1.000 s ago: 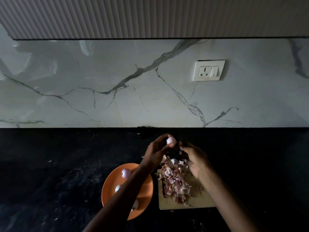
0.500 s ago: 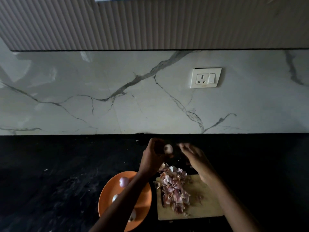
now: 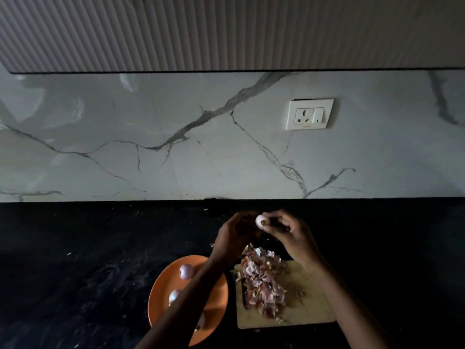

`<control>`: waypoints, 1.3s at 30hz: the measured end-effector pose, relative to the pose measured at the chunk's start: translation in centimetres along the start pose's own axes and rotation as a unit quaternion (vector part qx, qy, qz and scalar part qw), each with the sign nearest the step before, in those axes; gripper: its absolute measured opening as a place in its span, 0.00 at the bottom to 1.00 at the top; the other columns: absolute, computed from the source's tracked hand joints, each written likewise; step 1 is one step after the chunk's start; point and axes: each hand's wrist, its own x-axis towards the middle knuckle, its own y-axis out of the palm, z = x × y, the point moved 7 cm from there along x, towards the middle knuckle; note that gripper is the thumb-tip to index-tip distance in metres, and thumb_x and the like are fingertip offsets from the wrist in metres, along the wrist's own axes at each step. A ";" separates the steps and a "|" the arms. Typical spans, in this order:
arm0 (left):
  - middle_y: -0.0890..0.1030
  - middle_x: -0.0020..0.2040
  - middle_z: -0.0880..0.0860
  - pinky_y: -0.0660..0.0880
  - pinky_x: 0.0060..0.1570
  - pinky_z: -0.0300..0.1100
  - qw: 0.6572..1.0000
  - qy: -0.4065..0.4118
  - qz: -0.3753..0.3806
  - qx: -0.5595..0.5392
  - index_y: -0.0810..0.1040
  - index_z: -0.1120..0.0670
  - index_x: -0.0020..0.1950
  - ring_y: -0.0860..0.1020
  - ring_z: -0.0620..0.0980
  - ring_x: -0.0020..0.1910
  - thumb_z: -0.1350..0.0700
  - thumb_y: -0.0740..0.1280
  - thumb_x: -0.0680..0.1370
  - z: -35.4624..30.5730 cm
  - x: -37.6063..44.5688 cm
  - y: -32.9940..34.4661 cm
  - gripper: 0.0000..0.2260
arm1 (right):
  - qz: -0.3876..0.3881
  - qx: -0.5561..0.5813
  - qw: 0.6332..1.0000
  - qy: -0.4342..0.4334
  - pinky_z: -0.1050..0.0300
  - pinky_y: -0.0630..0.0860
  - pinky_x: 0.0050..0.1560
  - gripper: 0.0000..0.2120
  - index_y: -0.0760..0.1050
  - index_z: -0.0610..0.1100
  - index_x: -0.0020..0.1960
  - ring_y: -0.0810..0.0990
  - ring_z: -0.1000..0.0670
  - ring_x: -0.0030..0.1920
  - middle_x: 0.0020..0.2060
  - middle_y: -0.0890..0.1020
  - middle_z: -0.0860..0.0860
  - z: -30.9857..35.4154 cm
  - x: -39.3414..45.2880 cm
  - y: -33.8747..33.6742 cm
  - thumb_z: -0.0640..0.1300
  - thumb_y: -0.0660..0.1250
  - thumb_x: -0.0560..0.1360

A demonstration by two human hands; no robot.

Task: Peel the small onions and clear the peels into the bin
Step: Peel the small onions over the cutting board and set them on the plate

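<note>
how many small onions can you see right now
4 at least: one small onion pinched between both hands, three on the orange plate, at its far edge, middle and near side. The left forearm may hide more.

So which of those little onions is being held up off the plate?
The pale onion pinched between both hands, above the peels. The others lie on the orange plate.

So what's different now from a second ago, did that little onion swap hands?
Yes. The onion was in the left hand; now the right hand pinches it too, having closed in from the right. Whether the left hand grips it is unclear. The orange plate, cutting board and peels stayed put.
</note>
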 end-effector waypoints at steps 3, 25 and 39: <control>0.85 0.54 0.57 0.81 0.55 0.52 0.999 -0.020 -0.001 -0.032 0.78 0.62 0.62 0.83 0.56 0.55 0.67 0.75 0.73 0.3 0.1 0.0 0.18 | -0.009 -0.042 0.999 -0.011 0.55 0.78 0.58 0.12 0.79 0.55 0.50 0.83 0.56 0.57 0.52 0.85 0.57 -0.1 0.1 0.1 0.45 0.78 0.71; 0.82 0.60 0.61 0.78 0.56 0.42 0.970 -0.102 0.024 -0.219 0.74 0.64 0.66 0.81 0.52 0.57 0.68 0.68 0.78 1.3 -0.6 0.7 0.16 | -0.013 -0.095 0.989 -0.113 0.62 0.79 0.55 0.12 0.81 0.56 0.44 0.84 0.60 0.54 0.56 0.84 0.60 1.5 -0.2 0.6 0.39 0.77 0.72; 0.83 0.54 0.61 0.80 0.52 0.44 0.978 -0.098 -0.013 -0.182 0.74 0.62 0.58 0.83 0.55 0.55 0.71 0.73 0.71 2.8 -1.2 0.0 0.18 | 0.021 0.019 0.999 0.042 0.63 0.79 0.53 0.12 0.79 0.55 0.57 0.82 0.59 0.55 0.52 0.85 0.57 -2.5 -0.3 1.5 0.55 0.69 0.76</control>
